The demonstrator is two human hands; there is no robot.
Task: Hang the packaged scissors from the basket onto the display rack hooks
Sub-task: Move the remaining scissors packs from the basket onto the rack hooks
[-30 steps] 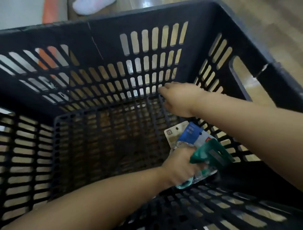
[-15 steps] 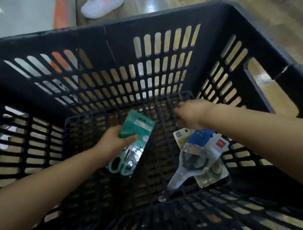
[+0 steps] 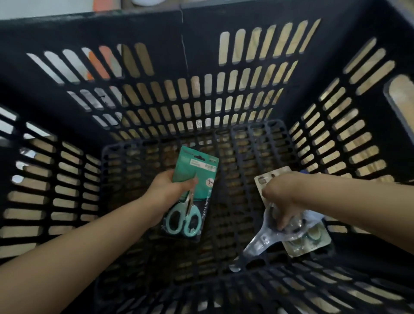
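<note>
Right hand (image 3: 282, 197) has dropped, fingers curled onto clear pack (image 3: 264, 239); left hand (image 3: 167, 192) grips green pack (image 3: 197, 174).

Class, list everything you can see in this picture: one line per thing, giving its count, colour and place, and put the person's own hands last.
basket: one, black, slotted walls and floor, fills the view.
green pack: one, green card with mint-handled scissors, above the basket floor, held at its left edge.
clear pack: one, transparent blister, right side of the basket floor, lying on the beige pack.
beige pack: one, beige card, right side of the floor, under the clear pack.
floor: wooden, brown, seen through the slots.
shoe: one, white, top edge beyond the basket.
left hand: one, grips the green pack.
right hand: one, fingers curled on the clear pack.
</note>
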